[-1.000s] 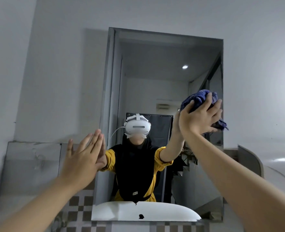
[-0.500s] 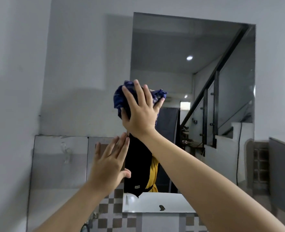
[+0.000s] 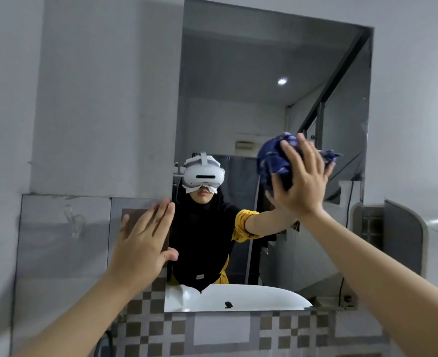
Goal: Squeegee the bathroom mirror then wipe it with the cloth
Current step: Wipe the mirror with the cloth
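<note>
A tall rectangular mirror [image 3: 264, 60] hangs on the grey wall ahead. My right hand [image 3: 300, 181] presses a bunched dark blue cloth [image 3: 274, 158] flat against the glass at mid height, toward the right side. My left hand [image 3: 143, 240] is open, fingers spread, palm on the tiled wall at the mirror's lower left edge. The mirror reflects a person in a white headset and black top with yellow sleeves. No squeegee is visible.
Checkered brown and grey tiles [image 3: 212, 333] run under the mirror. A grey panel with a clear hook [image 3: 73, 222] is on the wall to the left. The mirror reflects a white basin [image 3: 238, 297] and a staircase railing [image 3: 336, 81].
My right hand has swept the cloth from the mirror's left side to the right side. My left hand stays near the lower left edge.
</note>
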